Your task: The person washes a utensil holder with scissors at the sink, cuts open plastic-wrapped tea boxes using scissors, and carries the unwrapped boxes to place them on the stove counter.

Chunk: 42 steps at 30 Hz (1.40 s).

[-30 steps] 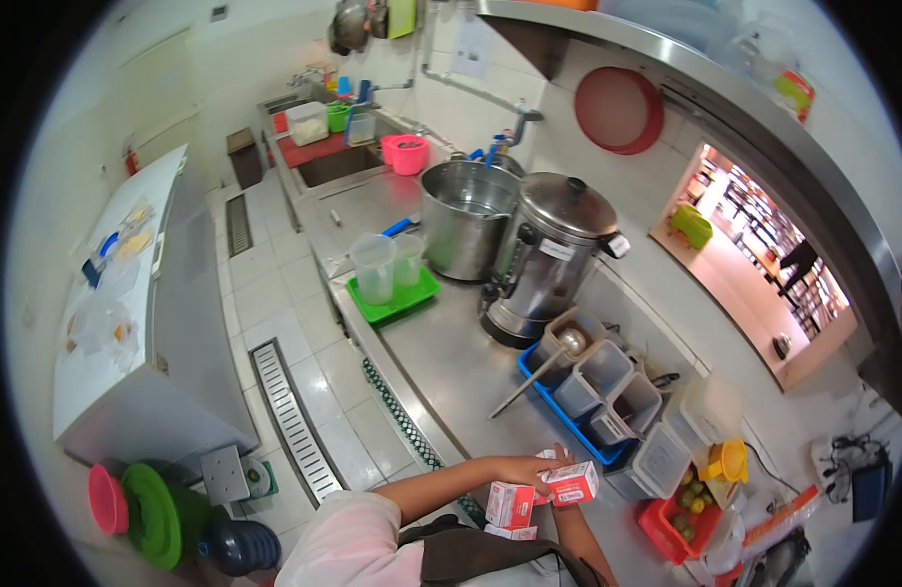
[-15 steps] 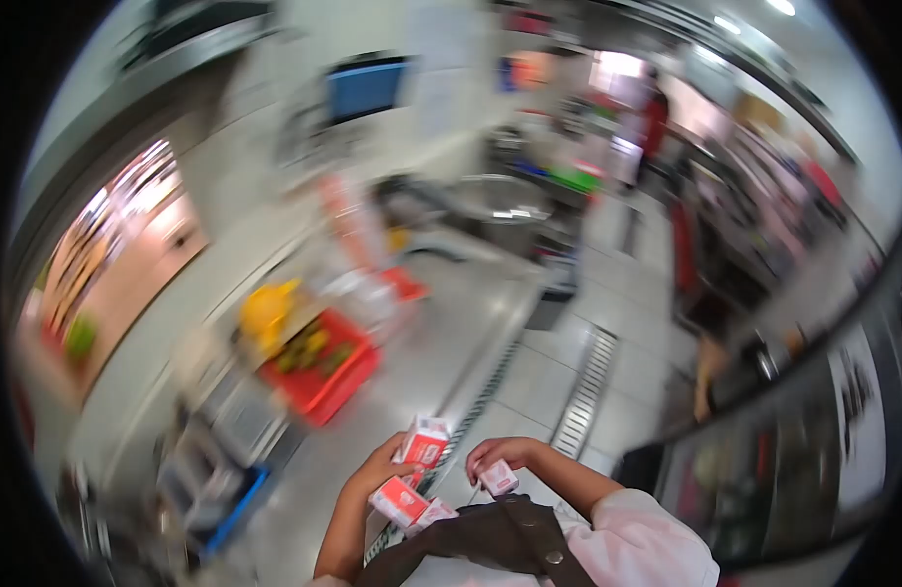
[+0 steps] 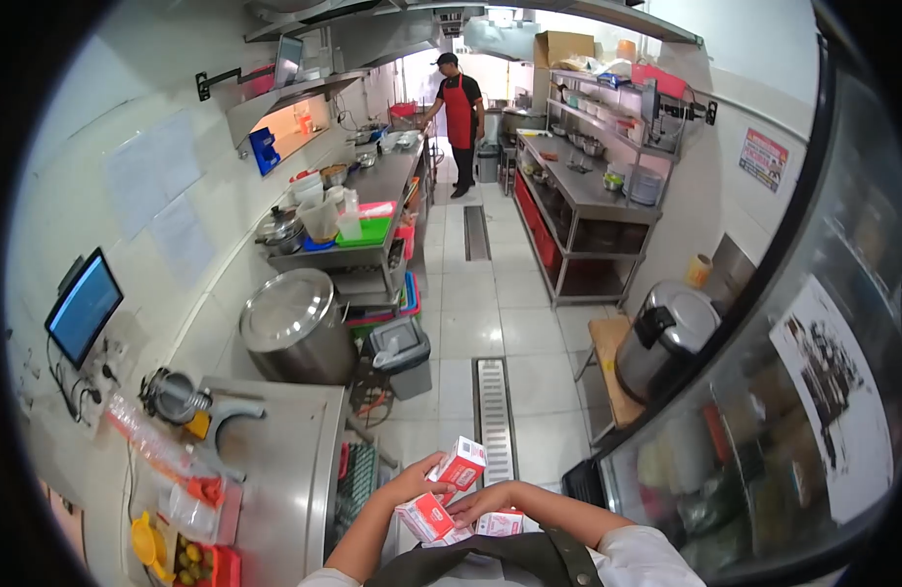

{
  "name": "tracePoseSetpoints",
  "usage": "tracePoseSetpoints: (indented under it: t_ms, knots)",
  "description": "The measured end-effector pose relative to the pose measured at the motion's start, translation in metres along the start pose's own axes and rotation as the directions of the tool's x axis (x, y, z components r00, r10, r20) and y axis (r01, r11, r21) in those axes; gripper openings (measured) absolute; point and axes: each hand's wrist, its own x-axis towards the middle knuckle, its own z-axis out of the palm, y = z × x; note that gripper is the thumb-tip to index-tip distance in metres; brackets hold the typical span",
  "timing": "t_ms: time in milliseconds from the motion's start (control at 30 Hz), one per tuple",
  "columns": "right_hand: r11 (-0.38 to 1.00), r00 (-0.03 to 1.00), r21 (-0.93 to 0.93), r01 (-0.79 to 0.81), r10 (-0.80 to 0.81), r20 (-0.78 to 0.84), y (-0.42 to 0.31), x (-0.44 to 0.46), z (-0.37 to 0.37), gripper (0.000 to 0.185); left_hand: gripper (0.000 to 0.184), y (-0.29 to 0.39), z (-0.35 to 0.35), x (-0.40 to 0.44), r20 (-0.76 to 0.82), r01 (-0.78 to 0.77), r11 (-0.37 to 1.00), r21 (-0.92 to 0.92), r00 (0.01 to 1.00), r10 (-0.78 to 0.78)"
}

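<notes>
Several small red-and-white cartons are gathered at my chest, against a dark apron (image 3: 475,563). My left hand (image 3: 418,482) is curled round some of them: an upper carton (image 3: 462,464) stands out past its fingers, and a lower carton (image 3: 426,518) lies below the hand. My right hand (image 3: 484,500) reaches across to the group, its fingers bent down between the cartons. Beneath it another carton (image 3: 501,524) rests near the apron. What the right fingertips grip is partly hidden, as are the cartons at the bottom.
A steel counter (image 3: 279,460) with a red basket (image 3: 226,567) is at left. A large lidded pot (image 3: 296,323) and a grey bin (image 3: 402,357) stand ahead. A glass-fronted fridge (image 3: 744,450) is at right. Down the tiled aisle stands a person in a red apron (image 3: 461,112).
My view has swung right from the counter to face the aisle. My right hand, earlier apart with a carton, is now against the group beside my left hand.
</notes>
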Motion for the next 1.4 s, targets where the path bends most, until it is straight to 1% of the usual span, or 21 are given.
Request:
tracePoseSetpoints:
  t_ms: [67, 133, 167, 200, 267, 300, 467, 500, 600, 667, 733, 767, 800, 867, 967, 1067, 1100, 1200, 1333, 1367, 1400]
  knots:
    - [1.000, 1.000, 0.003, -0.006, 0.006, -0.026, -0.002, -0.012, -0.074, 0.078, 0.060, -0.002, -0.030, 0.071, -0.004, -0.064, 0.995, 0.079, 0.998, 0.065]
    - [0.995, 0.987, -0.025, -0.096, 0.092, -0.133, -0.025, -0.029, -0.138, 0.080, 0.059, 0.009, -0.065, 0.144, 0.034, -0.105, 0.983, 0.152, 0.994, 0.102]
    - [0.997, 0.994, 0.063, -0.037, 0.043, -0.097, -0.018, -0.029, -0.183, 0.084, 0.058, 0.016, -0.084, 0.183, 0.045, -0.137, 0.976, 0.170, 0.990, 0.132]
    - [0.984, 0.993, 0.162, -0.073, 0.086, -0.079, -0.032, -0.040, -0.229, 0.085, 0.059, 0.024, -0.112, 0.230, 0.052, -0.139, 0.975, 0.171, 0.990, 0.132]
    - [0.943, 0.981, 0.329, 0.052, 0.014, -0.194, -0.074, -0.075, -0.297, 0.076, 0.060, 0.040, -0.162, 0.314, 0.074, -0.143, 0.975, 0.167, 0.988, 0.132]
    - [0.933, 0.964, 0.350, 0.082, 0.015, -0.264, -0.097, -0.091, -0.344, 0.073, 0.062, 0.059, -0.190, 0.356, 0.068, -0.178, 0.960, 0.216, 0.984, 0.167]
    - [0.834, 0.853, 0.506, 0.220, 0.088, -0.515, -0.157, -0.149, -0.530, 0.061, 0.061, 0.137, -0.306, 0.558, 0.256, -0.192, 0.970, 0.146, 0.955, 0.150]
    - [0.738, 0.756, 0.565, 0.368, 0.117, -0.644, -0.217, -0.174, -0.528, 0.046, 0.060, 0.153, -0.323, 0.595, 0.275, -0.189, 0.967, 0.172, 0.952, 0.137]
    - [0.667, 0.777, 0.657, 0.352, 0.184, -0.603, -0.284, -0.224, -0.624, 0.045, 0.060, 0.163, -0.376, 0.718, 0.331, -0.223, 0.946, 0.235, 0.933, 0.138]
    - [0.692, 0.807, 0.630, 0.352, 0.116, -0.579, -0.290, -0.245, -0.717, 0.049, 0.061, 0.173, -0.416, 0.806, 0.334, -0.216, 0.936, 0.277, 0.935, 0.117]
    - [0.753, 0.828, 0.557, 0.350, 0.030, -0.560, -0.279, -0.256, -0.833, 0.053, 0.065, 0.188, -0.456, 0.891, 0.292, -0.225, 0.911, 0.345, 0.948, 0.124]
    - [0.836, 0.818, 0.453, 0.310, 0.009, -0.575, -0.276, -0.267, -0.890, 0.063, 0.064, 0.192, -0.477, 0.936, 0.268, -0.229, 0.900, 0.372, 0.954, 0.132]
    - [0.866, 0.882, 0.418, 0.273, -0.052, -0.469, -0.289, -0.284, -0.943, 0.072, 0.064, 0.196, -0.499, 0.978, 0.238, -0.228, 0.886, 0.404, 0.961, 0.139]
    - [0.873, 0.952, 0.464, 0.154, -0.006, -0.305, -0.320, -0.321, -1.052, 0.078, 0.063, 0.220, -0.543, 1.061, 0.069, -0.167, 0.903, 0.397, 0.986, 0.152]
    - [0.940, 0.965, 0.261, 0.219, -0.169, -0.199, -0.365, -0.348, -1.199, 0.079, 0.061, 0.268, -0.612, 1.159, -0.157, -0.105, 0.918, 0.383, 0.972, 0.176]
    - [0.971, 0.999, 0.239, 0.013, -0.002, -0.050, -0.455, -0.391, -1.309, 0.077, 0.062, 0.295, -0.686, 1.251, -0.265, -0.061, 0.918, 0.391, 0.948, 0.176]
    - [0.985, 1.000, 0.174, -0.009, 0.012, -0.017, -0.480, -0.400, -1.349, 0.074, 0.064, 0.310, -0.708, 1.279, -0.297, -0.060, 0.924, 0.377, 0.937, 0.183]
    - [0.992, 0.995, 0.085, -0.097, 0.100, -0.027, -0.521, -0.424, -1.489, 0.071, 0.064, 0.309, -0.780, 1.383, -0.433, -0.047, 0.955, 0.293, 0.884, 0.176]
    - [0.960, 0.996, 0.267, -0.086, 0.076, 0.047, -0.561, -0.451, -1.702, 0.065, 0.062, 0.321, -0.899, 1.564, -0.610, -0.042, 0.956, 0.291, 0.761, 0.219]
    - [0.957, 0.994, 0.287, -0.045, 0.072, -0.084, -0.588, -0.473, -1.738, 0.061, 0.063, 0.333, -0.930, 1.611, -0.584, -0.077, 0.956, 0.281, 0.777, 0.235]
    - [0.949, 0.990, 0.315, -0.009, 0.054, -0.134, -0.610, -0.491, -1.783, 0.059, 0.063, 0.353, -0.961, 1.661, -0.574, -0.106, 0.944, 0.313, 0.770, 0.277]
